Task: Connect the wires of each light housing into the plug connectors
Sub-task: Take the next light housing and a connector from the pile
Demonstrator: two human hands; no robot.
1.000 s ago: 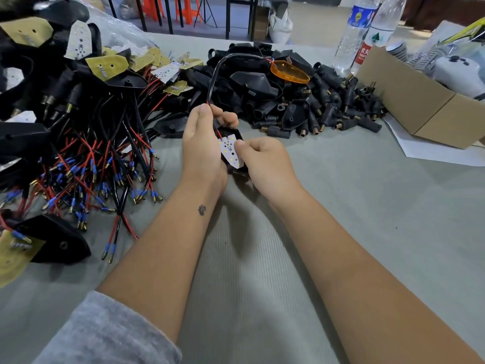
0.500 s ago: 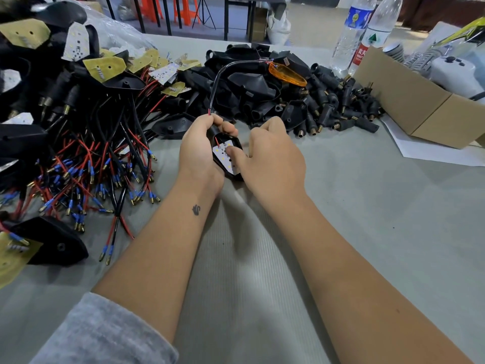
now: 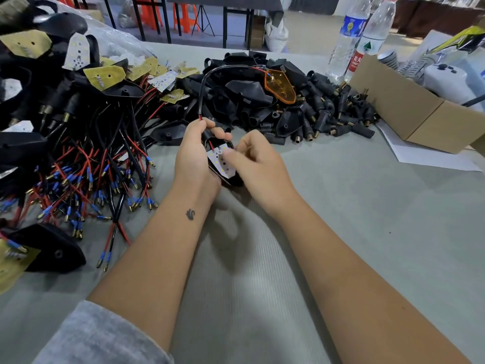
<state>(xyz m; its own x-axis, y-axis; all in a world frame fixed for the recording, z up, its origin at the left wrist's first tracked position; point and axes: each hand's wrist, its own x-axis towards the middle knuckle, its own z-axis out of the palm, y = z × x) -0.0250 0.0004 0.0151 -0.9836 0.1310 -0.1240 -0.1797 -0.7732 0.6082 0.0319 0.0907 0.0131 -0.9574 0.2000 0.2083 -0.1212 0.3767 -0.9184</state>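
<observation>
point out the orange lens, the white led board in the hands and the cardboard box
orange lens (image 3: 280, 86): head view, middle of its amber face
white led board (image 3: 220, 162): head view, bare centre between the hands
cardboard box (image 3: 399, 101): head view, its left side wall

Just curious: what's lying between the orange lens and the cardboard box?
In the head view, a heap of black plug connectors fills the stretch between the orange lens and the box.
</observation>
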